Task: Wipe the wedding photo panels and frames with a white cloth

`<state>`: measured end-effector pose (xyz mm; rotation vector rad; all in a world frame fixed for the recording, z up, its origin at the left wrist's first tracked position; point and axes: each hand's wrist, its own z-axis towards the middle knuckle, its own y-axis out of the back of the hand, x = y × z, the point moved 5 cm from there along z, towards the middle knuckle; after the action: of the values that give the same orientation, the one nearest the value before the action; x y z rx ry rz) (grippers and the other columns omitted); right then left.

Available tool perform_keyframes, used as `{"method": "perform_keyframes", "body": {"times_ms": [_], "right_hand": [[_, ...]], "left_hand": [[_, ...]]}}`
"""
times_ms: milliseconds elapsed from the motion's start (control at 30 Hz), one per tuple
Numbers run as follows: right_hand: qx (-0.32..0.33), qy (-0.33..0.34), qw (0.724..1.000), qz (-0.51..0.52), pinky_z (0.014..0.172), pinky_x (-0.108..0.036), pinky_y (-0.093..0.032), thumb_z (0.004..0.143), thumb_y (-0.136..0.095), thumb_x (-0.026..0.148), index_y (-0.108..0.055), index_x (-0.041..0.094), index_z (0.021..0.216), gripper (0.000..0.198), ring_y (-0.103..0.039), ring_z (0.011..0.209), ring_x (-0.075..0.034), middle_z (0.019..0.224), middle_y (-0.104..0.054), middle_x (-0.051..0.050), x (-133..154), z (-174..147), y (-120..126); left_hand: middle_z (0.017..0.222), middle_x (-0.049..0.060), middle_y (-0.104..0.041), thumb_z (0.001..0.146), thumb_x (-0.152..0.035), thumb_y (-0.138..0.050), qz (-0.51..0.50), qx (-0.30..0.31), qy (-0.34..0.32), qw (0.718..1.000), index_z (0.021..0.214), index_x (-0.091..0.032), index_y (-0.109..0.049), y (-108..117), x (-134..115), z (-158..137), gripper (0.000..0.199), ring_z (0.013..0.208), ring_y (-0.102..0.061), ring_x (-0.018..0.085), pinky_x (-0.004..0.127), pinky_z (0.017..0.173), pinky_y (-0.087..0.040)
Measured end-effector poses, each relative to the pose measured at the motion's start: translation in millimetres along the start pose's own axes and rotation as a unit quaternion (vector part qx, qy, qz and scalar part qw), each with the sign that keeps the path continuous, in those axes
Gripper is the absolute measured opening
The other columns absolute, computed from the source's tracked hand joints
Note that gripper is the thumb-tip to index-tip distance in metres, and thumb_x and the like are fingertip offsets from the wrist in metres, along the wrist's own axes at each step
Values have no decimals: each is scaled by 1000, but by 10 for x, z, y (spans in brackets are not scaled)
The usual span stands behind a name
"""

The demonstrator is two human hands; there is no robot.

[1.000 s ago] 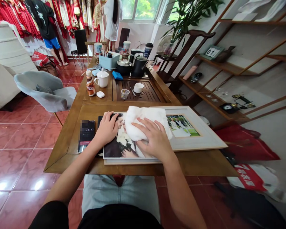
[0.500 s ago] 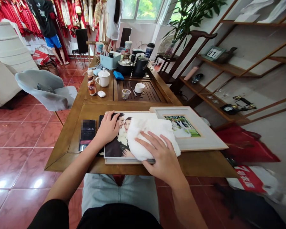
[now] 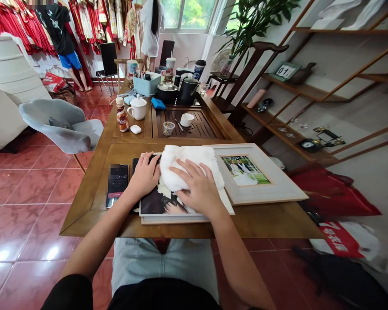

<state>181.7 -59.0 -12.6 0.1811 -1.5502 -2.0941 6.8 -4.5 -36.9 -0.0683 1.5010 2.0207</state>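
Observation:
A white cloth [image 3: 194,153] lies on a large wedding photo print [image 3: 155,202] and hides much of it, including the faces. My right hand [image 3: 197,185] presses on the cloth from above, its fingers spread and flat. At the print's upper left edge rests my left hand [image 3: 145,174], fingers stretched out, holding nothing. Under the print shows the edge of a pale board or frame [image 3: 174,220]. To the right, touching or very near, lies a white picture frame [image 3: 284,189] with a smaller outdoor wedding photo [image 3: 245,170].
Left of the print lies a phone [image 3: 117,185] on the wooden table [image 3: 90,206]. Farther back stand a bottle [image 3: 122,115], a lidded white cup [image 3: 137,107], a small plastic cup [image 3: 168,128] and a white bowl [image 3: 187,119]. Two people stand near hanging clothes [image 3: 97,21].
My right hand has slid the cloth left and away from me across the print, covering the faces and baring the lower right part. My left hand stays at the left edge.

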Motion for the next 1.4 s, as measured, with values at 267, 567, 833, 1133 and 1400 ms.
{"method": "perform_keyframes", "body": {"times_ms": [267,567,833,1133,1400], "right_hand": [[-6,15,1000,-3,122,-54,-23,88,-59,31,-58,30,144,56,-43,146,-30,157,-51,-5,147,-234,67],[-6,27,1000,-2,121,-54,-24,87,-60,31,-56,31,145,58,-43,145,-31,158,-50,-4,291,-591,144],[0,-3,1000,3,120,-57,-24,88,-61,33,-57,31,144,56,-42,146,-32,158,-49,-6,193,-196,51],[-4,-16,1000,-8,121,-57,-23,91,-57,31,-56,29,146,55,-41,146,-32,158,-50,-6,172,-69,1],[-10,0,1000,-5,122,-54,-23,90,-58,30,-56,30,145,55,-43,146,-30,157,-51,-4,333,-558,117]], "left_hand": [[151,18,-48,106,-30,-37,-5,0,1,1000,141,-16,-53,6,1,4,42,149,-35,33,58,124,-31],[151,18,-48,104,-26,-40,-11,-4,-1,1000,141,-15,-53,20,-20,7,41,148,-36,32,55,124,-31],[151,17,-48,105,-28,-38,-8,1,2,1000,141,-16,-54,3,5,3,41,149,-36,33,57,124,-30],[151,18,-48,104,-25,-36,-6,1,-4,1000,142,-17,-53,7,8,2,42,149,-36,33,60,124,-30],[151,19,-48,103,-25,-40,-12,-4,-9,1000,139,-14,-54,21,-19,12,40,148,-36,32,56,124,-31]]}}
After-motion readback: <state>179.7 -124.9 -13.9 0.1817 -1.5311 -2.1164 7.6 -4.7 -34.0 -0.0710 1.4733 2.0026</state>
